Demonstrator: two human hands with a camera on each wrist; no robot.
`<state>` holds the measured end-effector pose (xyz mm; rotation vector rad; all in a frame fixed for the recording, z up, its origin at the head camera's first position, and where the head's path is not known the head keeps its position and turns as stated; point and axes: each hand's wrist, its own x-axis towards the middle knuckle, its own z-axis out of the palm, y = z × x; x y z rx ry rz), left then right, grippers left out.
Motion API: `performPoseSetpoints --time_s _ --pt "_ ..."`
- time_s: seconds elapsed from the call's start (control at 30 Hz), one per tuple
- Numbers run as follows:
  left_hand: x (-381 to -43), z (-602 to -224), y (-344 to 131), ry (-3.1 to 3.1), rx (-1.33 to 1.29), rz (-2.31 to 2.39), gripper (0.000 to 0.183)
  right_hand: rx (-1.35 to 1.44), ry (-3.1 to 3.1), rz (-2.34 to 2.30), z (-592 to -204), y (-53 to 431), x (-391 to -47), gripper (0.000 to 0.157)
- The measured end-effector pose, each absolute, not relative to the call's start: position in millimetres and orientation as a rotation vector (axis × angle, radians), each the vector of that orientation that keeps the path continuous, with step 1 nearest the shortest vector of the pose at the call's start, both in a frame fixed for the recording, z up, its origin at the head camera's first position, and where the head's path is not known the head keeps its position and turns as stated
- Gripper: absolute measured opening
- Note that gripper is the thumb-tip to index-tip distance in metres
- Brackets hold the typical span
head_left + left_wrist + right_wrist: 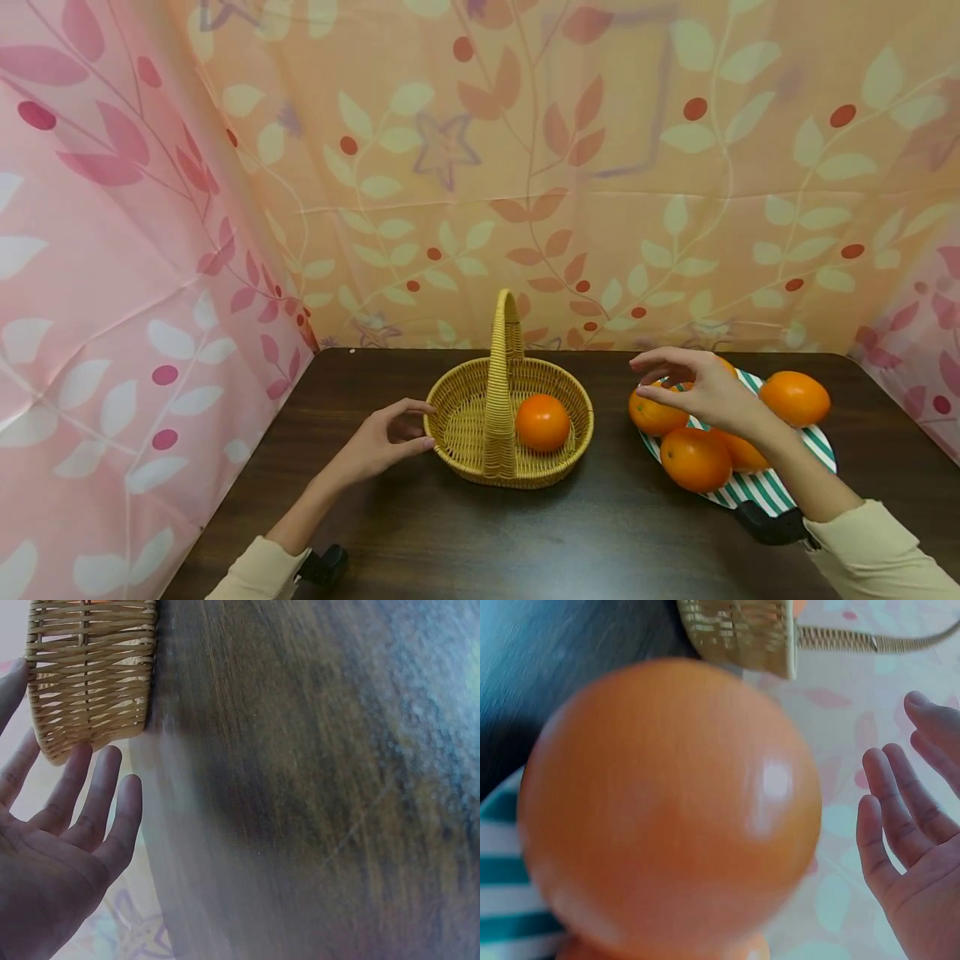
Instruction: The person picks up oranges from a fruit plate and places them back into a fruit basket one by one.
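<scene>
At the left end of a yellow wicker basket point(472, 473), my left hand point(382, 442) touches the rim with its fingertips. In the left wrist view its fingers are spread and loosely bent against the basket's woven side point(94, 682). One orange point(543, 422) lies in the basket, right of the upright handle point(498, 383). My right hand point(705, 390) hovers over several oranges on a plate with green and white stripes point(772, 493), holding nothing. The right wrist view shows its fingers relaxed and apart, beside a large close orange point(667, 802).
The dark wooden table point(480, 542) meets a floral cloth point(465, 208) at its back. Another orange point(795, 398) sits at the plate's right side. Black wrist straps point(772, 525) show at both cuffs.
</scene>
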<state>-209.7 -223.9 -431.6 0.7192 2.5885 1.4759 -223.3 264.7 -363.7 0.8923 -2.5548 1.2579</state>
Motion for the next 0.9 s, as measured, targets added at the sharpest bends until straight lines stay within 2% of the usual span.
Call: performPoseSetpoints --time_s 0.27,0.9 --pt "-213 -436 -226 2.628 0.716 1.431 0.046 0.802 -2.612 1.187 -361 292 -217 0.028" --pt "-210 -433 -224 2.610 0.742 1.459 0.045 0.757 -2.593 1.147 -371 352 -197 0.035"
